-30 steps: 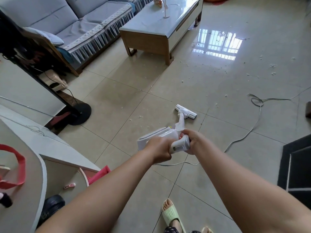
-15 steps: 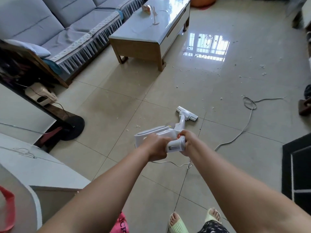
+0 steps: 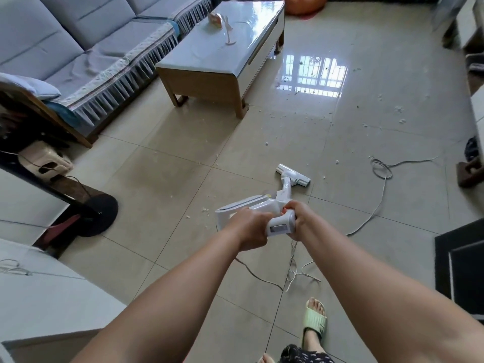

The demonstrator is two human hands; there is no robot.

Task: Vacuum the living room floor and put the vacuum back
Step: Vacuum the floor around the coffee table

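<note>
The white vacuum (image 3: 264, 205) is gripped with both hands at its near end. The left hand (image 3: 250, 227) is curled round the rear of the body, and the right hand (image 3: 297, 218) is wrapped round the handle just beside it, so the two hands are set almost touching. From the grip the tube is seen running forward and slightly right, down to the floor head (image 3: 293, 175), which is rested on the tiled floor (image 3: 162, 179) well short of the coffee table (image 3: 222, 53). A white cord (image 3: 377, 197) is trailed from below the hands across the tiles toward the right edge of the floor. White crumbs (image 3: 205, 210) are scattered left of the body and ahead of the head
</note>
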